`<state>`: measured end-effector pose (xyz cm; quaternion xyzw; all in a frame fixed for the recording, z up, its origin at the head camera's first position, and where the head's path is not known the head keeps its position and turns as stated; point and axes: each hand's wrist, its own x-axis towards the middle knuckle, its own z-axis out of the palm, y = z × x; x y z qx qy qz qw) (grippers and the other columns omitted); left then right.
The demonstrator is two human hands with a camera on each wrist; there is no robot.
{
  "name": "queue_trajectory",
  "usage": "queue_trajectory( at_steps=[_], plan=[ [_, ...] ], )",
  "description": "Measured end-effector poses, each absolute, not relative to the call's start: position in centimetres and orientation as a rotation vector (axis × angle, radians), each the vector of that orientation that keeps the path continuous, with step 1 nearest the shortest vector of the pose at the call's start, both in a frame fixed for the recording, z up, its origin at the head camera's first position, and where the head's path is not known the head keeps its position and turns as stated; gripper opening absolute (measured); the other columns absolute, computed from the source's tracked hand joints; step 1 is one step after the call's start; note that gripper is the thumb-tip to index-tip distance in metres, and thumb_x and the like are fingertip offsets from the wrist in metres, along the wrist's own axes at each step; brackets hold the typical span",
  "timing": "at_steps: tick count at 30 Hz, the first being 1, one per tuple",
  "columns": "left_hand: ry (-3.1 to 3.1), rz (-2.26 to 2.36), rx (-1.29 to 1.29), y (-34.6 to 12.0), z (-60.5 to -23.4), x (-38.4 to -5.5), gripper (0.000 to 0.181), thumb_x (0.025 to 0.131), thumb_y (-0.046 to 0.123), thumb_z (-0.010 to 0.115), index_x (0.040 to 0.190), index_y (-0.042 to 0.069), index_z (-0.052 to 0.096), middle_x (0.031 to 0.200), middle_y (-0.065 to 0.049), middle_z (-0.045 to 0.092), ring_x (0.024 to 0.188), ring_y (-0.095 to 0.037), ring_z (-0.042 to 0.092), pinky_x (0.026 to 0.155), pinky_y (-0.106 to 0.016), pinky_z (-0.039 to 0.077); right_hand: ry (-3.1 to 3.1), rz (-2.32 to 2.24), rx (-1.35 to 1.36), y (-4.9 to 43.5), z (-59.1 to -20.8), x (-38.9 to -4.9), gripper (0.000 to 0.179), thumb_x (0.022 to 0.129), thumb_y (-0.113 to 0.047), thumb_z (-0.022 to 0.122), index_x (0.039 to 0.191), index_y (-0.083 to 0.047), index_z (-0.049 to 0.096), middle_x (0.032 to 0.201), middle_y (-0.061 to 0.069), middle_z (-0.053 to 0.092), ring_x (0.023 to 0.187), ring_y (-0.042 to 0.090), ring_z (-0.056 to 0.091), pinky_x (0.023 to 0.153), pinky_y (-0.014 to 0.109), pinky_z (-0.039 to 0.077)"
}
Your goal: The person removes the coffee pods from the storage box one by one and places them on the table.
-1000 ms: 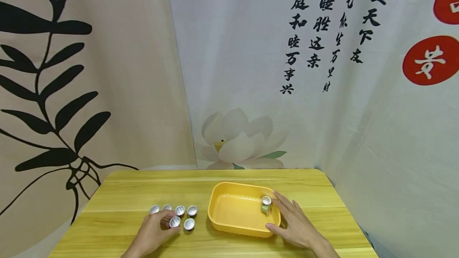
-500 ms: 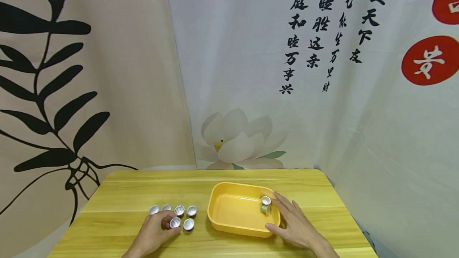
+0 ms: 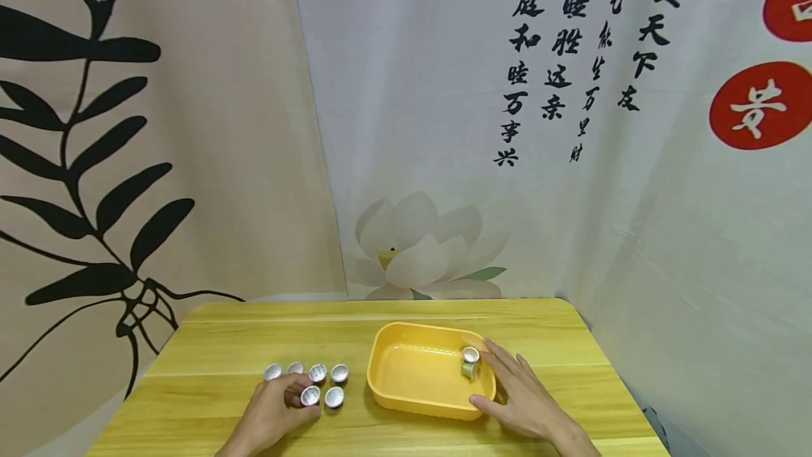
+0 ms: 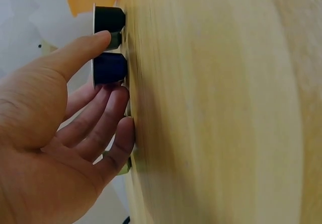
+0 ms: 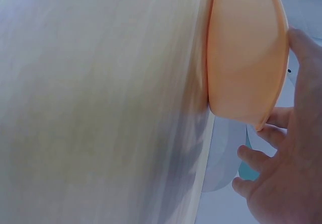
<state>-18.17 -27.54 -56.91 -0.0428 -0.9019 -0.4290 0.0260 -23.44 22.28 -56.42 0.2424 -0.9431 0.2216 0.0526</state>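
Observation:
My left hand is around a dark blue coffee capsule, its thumb and fingers pinching it. Its silver lid faces up, and it appears to sit on the table. A dark green capsule stands just beyond it. Several more silver-lidded capsules stand around this hand, one partly covered by it. My right hand rests at the right end of a yellow tray, thumb and fingers spread along the rim. Two capsules lie inside the tray near that hand.
The tray and capsules are on a yellow wood-grain table. A printed cloth backdrop hangs behind its far edge. A light green capsule shows beyond the left fingers in the left wrist view.
The capsule at my left fingertips has shifted very slightly toward me. My right hand and the tray stay where they were.

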Motion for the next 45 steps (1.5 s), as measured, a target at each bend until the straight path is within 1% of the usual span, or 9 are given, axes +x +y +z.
queue_trajectory(
  at_steps=[11,16,22,28,31,34,37,41,45],
  plan=[
    [-2.827,-1.297,-0.123,-28.3,-56.2,-17.5,0.044,0.087,0.031,0.100,0.121,0.010,0.079,0.112,-0.003,0.082,0.092,-0.008,0.075,0.078,-0.020,0.062,-2.892,0.692,0.728,22.3,-56.4,-23.5,0.091,0.104,-0.072,0.068,0.168,-0.009,0.052,0.186,0.011,0.035,0.167,0.038,0.045,0.134,0.080,0.028],
    [-2.824,-1.245,-0.019,-28.3,-55.3,-17.0,0.047,0.088,0.034,0.100,0.123,0.009,0.080,0.119,-0.003,0.082,0.096,-0.012,0.076,0.082,-0.023,0.065,-2.893,0.692,0.727,22.3,-56.4,-23.5,0.091,0.104,-0.072,0.069,0.167,-0.009,0.053,0.186,0.012,0.035,0.167,0.038,0.044,0.134,0.080,0.028],
    [-2.813,-1.211,0.036,-28.3,-53.9,-16.6,0.054,0.092,0.037,0.097,0.134,0.008,0.078,0.123,-0.006,0.083,0.100,-0.014,0.078,0.077,-0.025,0.065,-2.887,0.689,0.728,22.4,-56.4,-23.5,0.090,0.103,-0.071,0.069,0.167,-0.009,0.053,0.185,0.011,0.036,0.167,0.038,0.044,0.134,0.079,0.028],
    [-2.776,-1.134,-0.061,-28.0,-52.9,-16.6,0.058,0.090,0.040,0.097,0.135,0.009,0.077,0.132,-0.009,0.082,0.106,-0.023,0.081,0.082,-0.037,0.070,-2.902,0.700,0.725,22.4,-56.4,-23.5,0.092,0.104,-0.073,0.068,0.168,-0.009,0.052,0.186,0.012,0.034,0.167,0.038,0.044,0.135,0.080,0.027],
    [-2.770,-1.091,-0.084,-27.7,-52.5,-16.7,0.057,0.091,0.043,0.097,0.134,0.013,0.078,0.134,-0.008,0.081,0.109,-0.025,0.081,0.088,-0.043,0.070,-2.902,0.706,0.727,22.4,-56.4,-23.5,0.092,0.104,-0.073,0.068,0.168,-0.009,0.051,0.186,0.012,0.034,0.167,0.038,0.044,0.135,0.080,0.027],
    [-2.769,-1.039,-0.109,-27.2,-52.1,-17.0,0.055,0.091,0.045,0.096,0.135,0.017,0.077,0.137,-0.005,0.080,0.112,-0.026,0.080,0.091,-0.045,0.068,-2.897,0.711,0.728,22.4,-56.5,-23.5,0.092,0.104,-0.072,0.069,0.168,-0.009,0.051,0.186,0.012,0.034,0.167,0.038,0.044,0.134,0.080,0.027],
    [-2.760,-1.009,-0.158,-26.5,-51.6,-17.2,0.057,0.092,0.047,0.095,0.137,0.018,0.076,0.142,-0.006,0.078,0.118,-0.029,0.079,0.094,-0.049,0.068,-2.885,0.710,0.730,22.4,-56.5,-23.5,0.092,0.103,-0.072,0.069,0.168,-0.009,0.052,0.186,0.012,0.035,0.167,0.039,0.045,0.134,0.080,0.028],
    [-2.749,-1.013,-0.240,-25.5,-51.0,-17.5,0.060,0.096,0.048,0.091,0.144,0.017,0.072,0.151,-0.010,0.072,0.131,-0.037,0.074,0.103,-0.059,0.066,-2.879,0.700,0.731,22.4,-56.5,-23.4,0.091,0.103,-0.072,0.069,0.167,-0.009,0.053,0.186,0.011,0.036,0.167,0.038,0.045,0.134,0.080,0.028],
    [-2.757,-0.983,-0.286,-24.5,-50.4,-18.1,0.067,0.097,0.056,0.088,0.149,0.018,0.069,0.157,-0.011,0.067,0.142,-0.042,0.067,0.110,-0.065,0.062,-2.889,0.699,0.729,22.4,-56.4,-23.5,0.091,0.103,-0.072,0.069,0.168,-0.009,0.052,0.186,0.010,0.035,0.168,0.038,0.043,0.134,0.079,0.028]
  ],
)
